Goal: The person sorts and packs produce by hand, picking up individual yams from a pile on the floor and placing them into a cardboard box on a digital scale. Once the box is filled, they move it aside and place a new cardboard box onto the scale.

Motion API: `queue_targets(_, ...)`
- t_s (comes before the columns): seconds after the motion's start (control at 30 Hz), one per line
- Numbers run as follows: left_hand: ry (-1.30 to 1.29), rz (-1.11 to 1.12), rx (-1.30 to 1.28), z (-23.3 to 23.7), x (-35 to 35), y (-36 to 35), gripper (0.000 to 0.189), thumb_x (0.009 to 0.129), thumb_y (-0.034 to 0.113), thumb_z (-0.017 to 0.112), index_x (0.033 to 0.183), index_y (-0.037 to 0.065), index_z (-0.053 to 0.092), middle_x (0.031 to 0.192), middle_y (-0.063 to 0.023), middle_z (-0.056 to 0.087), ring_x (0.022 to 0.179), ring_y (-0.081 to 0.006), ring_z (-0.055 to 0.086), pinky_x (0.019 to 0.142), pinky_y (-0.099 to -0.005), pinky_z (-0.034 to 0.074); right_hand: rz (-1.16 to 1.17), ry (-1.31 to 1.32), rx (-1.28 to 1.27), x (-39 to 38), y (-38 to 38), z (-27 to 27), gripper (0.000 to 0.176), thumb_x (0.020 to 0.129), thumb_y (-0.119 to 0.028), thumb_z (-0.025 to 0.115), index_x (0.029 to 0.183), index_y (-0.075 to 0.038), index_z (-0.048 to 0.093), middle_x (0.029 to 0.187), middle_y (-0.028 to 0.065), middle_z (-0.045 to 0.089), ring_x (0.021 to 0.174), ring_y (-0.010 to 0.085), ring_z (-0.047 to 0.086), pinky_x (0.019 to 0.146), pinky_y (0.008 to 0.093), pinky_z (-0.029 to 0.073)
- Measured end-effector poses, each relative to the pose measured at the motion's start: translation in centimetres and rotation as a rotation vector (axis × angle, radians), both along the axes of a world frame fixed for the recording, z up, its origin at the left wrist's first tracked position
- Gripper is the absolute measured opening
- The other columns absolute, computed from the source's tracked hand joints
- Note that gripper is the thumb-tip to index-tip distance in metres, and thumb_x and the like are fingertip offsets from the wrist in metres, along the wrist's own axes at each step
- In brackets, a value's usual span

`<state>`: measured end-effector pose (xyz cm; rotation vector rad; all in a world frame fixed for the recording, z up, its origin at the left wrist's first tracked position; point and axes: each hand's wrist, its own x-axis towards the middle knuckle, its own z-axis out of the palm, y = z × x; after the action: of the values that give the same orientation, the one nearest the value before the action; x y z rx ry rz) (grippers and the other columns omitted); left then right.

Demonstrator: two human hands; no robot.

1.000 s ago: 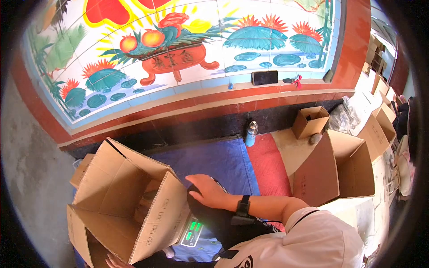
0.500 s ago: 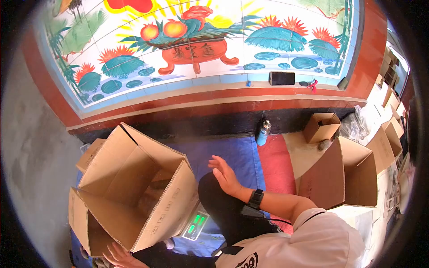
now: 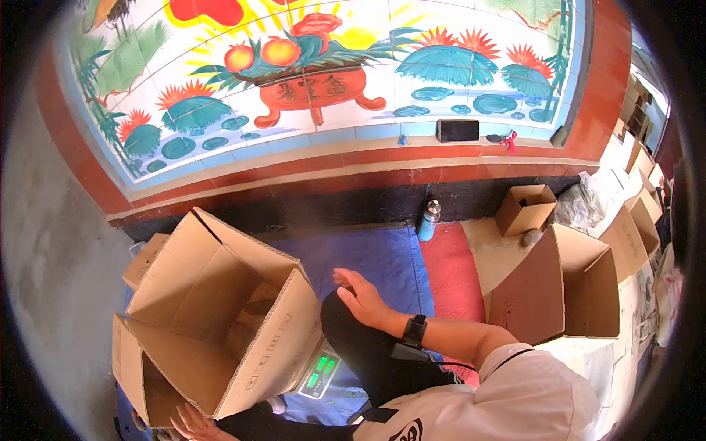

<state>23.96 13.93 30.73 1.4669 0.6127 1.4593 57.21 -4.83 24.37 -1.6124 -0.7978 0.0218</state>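
A large open cardboard box (image 3: 268, 353) rests tilted on a scale (image 3: 318, 373) whose display glows green. Near the box's lower front corner is my left hand (image 3: 193, 422), fingers spread; whether it touches the cardboard is hard to tell. My right hand (image 3: 360, 298) hovers by my bent knee, fingers apart and holding nothing, to the right of the box. A black watch (image 3: 414, 331) is on the right wrist. Part of the box's inside lies in shadow.
A blue mat (image 3: 368, 257) and a red mat (image 3: 448, 264) cover the floor. A blue bottle (image 3: 429, 220) stands by the wall. At right are a small box (image 3: 526, 213), a larger open box (image 3: 529, 294) and plastic wrap (image 3: 577, 202). A phone (image 3: 457, 131) lies on the ledge.
The view has shifted slightly. My right hand is a little lower, nearer my knee. The box and my left hand look almost the same.
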Motion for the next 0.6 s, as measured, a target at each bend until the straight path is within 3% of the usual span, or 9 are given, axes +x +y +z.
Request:
queue_targets(0.27, 0.121, 0.019, -0.015, 0.63, 0.52, -0.70, 0.070, 0.092, 0.058, 0.026, 0.139, 0.005, 0.026, 0.141, -0.0198, 0.031, 0.130, -0.0365, 0.031, 0.107, -0.0492, 0.026, 0.026, -0.089, -0.046, -0.16, 0.31, 0.19, 0.041, 0.088, -0.016, 0.053, 0.124, -0.001, 0.043, 0.112, 0.0203, 0.054, 0.105, 0.0334, 0.054, 0.091, 0.0397, 0.042)
queue_targets(0.33, 0.274, -0.002, 0.043, 0.31, -0.09, -0.73, 0.068, 0.094, 0.055, 0.025, 0.137, 0.002, 0.030, 0.141, -0.0184, 0.033, 0.130, -0.0329, 0.032, 0.108, -0.0459, 0.025, 0.028, -0.099, -0.062, -0.33, 0.24, 0.41, 0.040, 0.088, -0.016, 0.053, 0.123, -0.001, 0.044, 0.112, 0.0202, 0.054, 0.105, 0.0339, 0.053, 0.091, 0.0401, 0.042)
queue_targets(0.6, 0.174, -0.048, 0.008, -0.19, 0.21, -0.38, 0.059, 0.098, 0.045, 0.022, 0.133, -0.001, 0.037, 0.137, -0.0182, 0.039, 0.126, -0.0295, 0.037, 0.107, -0.0418, 0.026, 0.015, -0.168, -0.126, -0.24, 0.13, 0.00, 0.034, 0.088, -0.022, 0.054, 0.115, -0.001, 0.050, 0.112, 0.0199, 0.053, 0.104, 0.0368, 0.052, 0.087, 0.0413, 0.043)
